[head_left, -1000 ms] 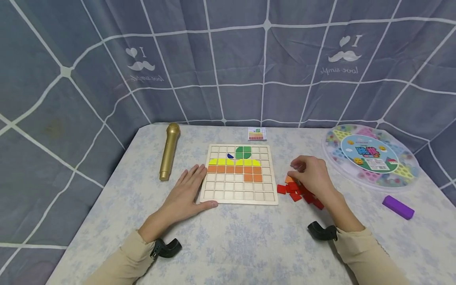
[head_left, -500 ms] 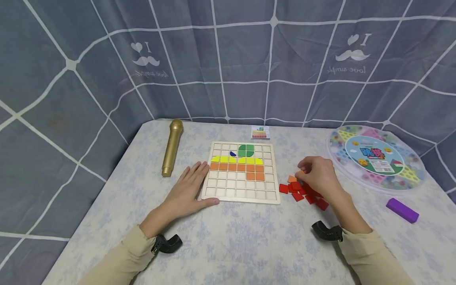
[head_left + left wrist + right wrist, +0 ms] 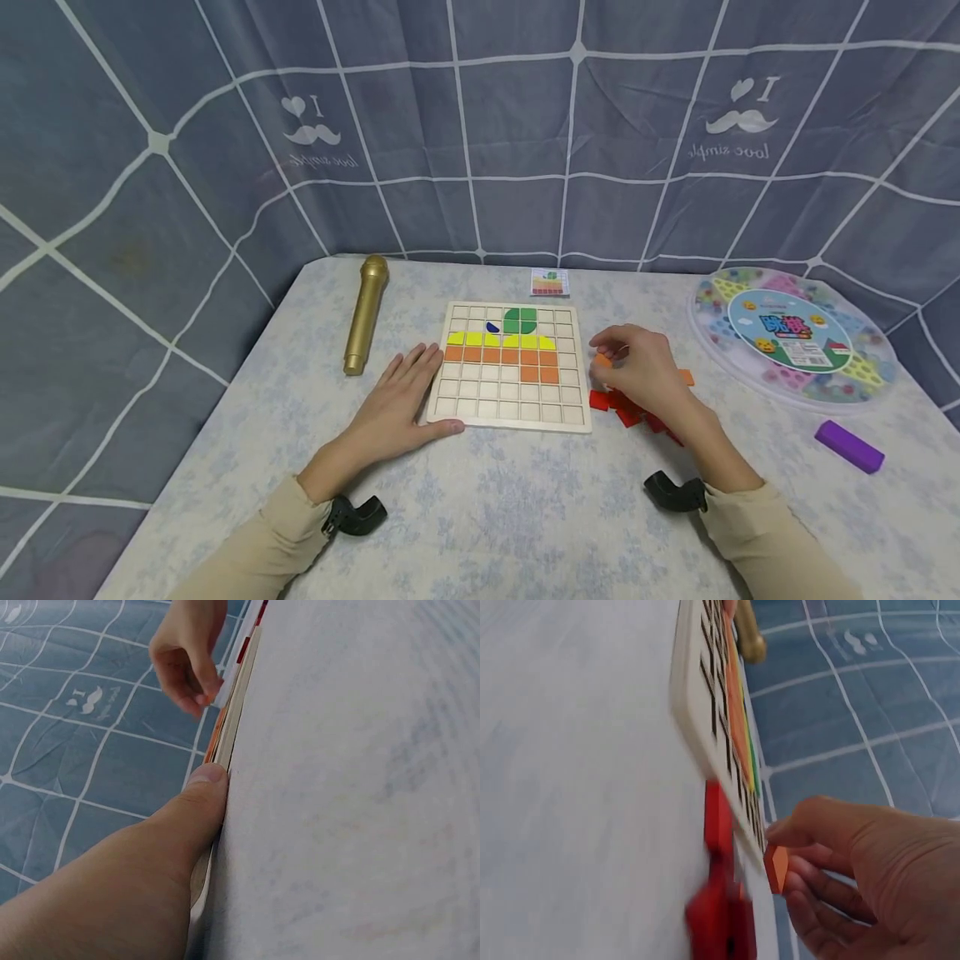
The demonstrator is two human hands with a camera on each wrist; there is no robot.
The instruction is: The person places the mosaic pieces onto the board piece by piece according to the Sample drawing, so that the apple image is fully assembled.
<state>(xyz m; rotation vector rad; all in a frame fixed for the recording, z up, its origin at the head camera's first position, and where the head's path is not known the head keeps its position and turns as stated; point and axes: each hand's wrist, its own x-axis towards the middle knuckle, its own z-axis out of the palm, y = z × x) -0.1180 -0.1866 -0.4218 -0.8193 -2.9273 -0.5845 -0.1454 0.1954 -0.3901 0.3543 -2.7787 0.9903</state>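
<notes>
Closest to us, our two arms in tan sleeves reach out over the pale flowered tabletop. Our left hand lies flat with straight fingers beside the square wooden grid board, and its thumb presses the board's near left corner to hold it steady. Our right hand is lifted a little, just to the right of the board, and its thumb and fingers pinch a small orange square tile. Under that hand sits a little heap of red square tiles, and one more orange tile peeks out past it. We think we are in the middle of filling the orange rows: the board has a green shape and a small blue bit near the top, a yellow row, a full orange row, and only two orange tiles in the next row. The next move should carry the pinched tile over to an empty square beside those two and drop it in flat, while our left hand holds the board. Farther off lie a gold toy microphone, a small picture card, a round clear plastic game box and a purple block.
</notes>
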